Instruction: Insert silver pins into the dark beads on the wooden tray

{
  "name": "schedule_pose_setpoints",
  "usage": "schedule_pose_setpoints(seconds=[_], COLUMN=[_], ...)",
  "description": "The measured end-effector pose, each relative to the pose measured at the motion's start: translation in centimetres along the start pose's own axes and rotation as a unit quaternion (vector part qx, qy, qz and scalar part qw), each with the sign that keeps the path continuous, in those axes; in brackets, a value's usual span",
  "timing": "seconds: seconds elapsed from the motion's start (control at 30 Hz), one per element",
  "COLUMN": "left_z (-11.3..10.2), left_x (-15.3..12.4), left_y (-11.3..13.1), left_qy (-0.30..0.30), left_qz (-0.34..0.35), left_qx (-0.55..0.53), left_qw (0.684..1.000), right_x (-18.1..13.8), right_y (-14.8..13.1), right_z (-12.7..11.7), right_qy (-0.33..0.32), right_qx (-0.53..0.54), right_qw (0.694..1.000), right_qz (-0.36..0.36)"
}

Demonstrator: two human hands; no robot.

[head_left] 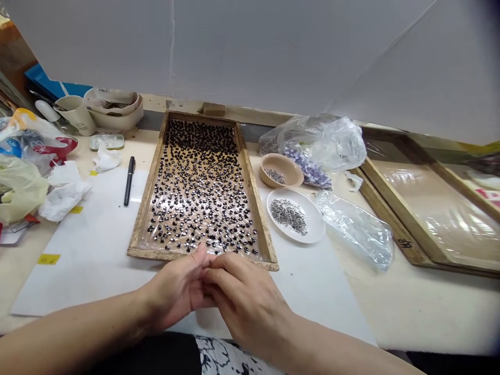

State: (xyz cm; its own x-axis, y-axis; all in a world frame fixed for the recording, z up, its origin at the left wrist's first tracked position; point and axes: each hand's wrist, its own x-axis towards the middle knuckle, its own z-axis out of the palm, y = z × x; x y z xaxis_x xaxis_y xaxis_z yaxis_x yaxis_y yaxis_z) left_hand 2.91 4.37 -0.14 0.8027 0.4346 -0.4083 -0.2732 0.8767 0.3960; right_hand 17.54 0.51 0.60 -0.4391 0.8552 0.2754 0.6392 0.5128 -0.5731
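Observation:
My left hand [177,289] and my right hand [244,297] meet just in front of a wooden tray's near edge [203,257]. Their fingertips are pinched together around something too small to make out. The tray is lined with clear film and holds many small dark beads [199,192], dense at the far end and sparser toward me. To its right stand a white plate [312,229] with a heap of tiny metal pieces [288,213] and a tan bowl [291,174] with more of them.
Clear plastic bags [324,143] lie at the back right, one with purple beads. A second film-lined wooden tray [394,221] sits far right. A black pen [128,179], crumpled tissues [64,192], cups [78,114] and bags crowd the left. White paper [89,245] covers the table.

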Motion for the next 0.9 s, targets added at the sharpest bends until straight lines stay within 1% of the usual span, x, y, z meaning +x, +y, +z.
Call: schedule_pose_setpoints(seconds=[0.1, 0.17, 0.23, 0.3, 0.43, 0.6, 0.7, 0.9], left_z=[-0.2, -0.1, 0.0, 0.3, 0.7, 0.8, 0.8, 0.8], left_x=[-0.1, -0.1, -0.2, -0.2, 0.0, 0.1, 0.0, 0.2], left_y=[0.0, 0.0, -0.1, -0.2, -0.3, -0.2, -0.2, -0.2], left_qy=[0.016, 0.042, 0.071, 0.097, 0.103, 0.11, 0.119, 0.116], left_qz=[-0.002, -0.011, -0.033, -0.063, -0.098, -0.11, -0.114, -0.11], left_qx=[0.011, 0.026, 0.055, 0.087, 0.12, 0.109, 0.1, 0.093], left_qw=[1.0, 0.999, 0.995, 0.989, 0.983, 0.982, 0.981, 0.983], right_x=[-0.2, -0.3, -0.4, -0.5, -0.4, 0.4, 0.6, 0.7], right_y=[0.5, 1.6, 3.2, 4.8, 6.7, 7.0, 7.2, 7.5], right_z=[-1.3, -2.6, -3.7, -4.3, -4.2, -3.8, -3.8, -3.7], right_qy=[-0.004, 0.009, 0.027, 0.026, -0.031, -0.081, -0.093, -0.102], right_qx=[0.035, 0.046, 0.025, -0.008, -0.06, -0.104, -0.102, -0.096], right_qw=[0.999, 0.998, 0.997, 0.997, 0.996, 0.991, 0.99, 0.989], right_qz=[0.016, 0.045, 0.071, 0.076, 0.061, 0.038, 0.038, 0.037])
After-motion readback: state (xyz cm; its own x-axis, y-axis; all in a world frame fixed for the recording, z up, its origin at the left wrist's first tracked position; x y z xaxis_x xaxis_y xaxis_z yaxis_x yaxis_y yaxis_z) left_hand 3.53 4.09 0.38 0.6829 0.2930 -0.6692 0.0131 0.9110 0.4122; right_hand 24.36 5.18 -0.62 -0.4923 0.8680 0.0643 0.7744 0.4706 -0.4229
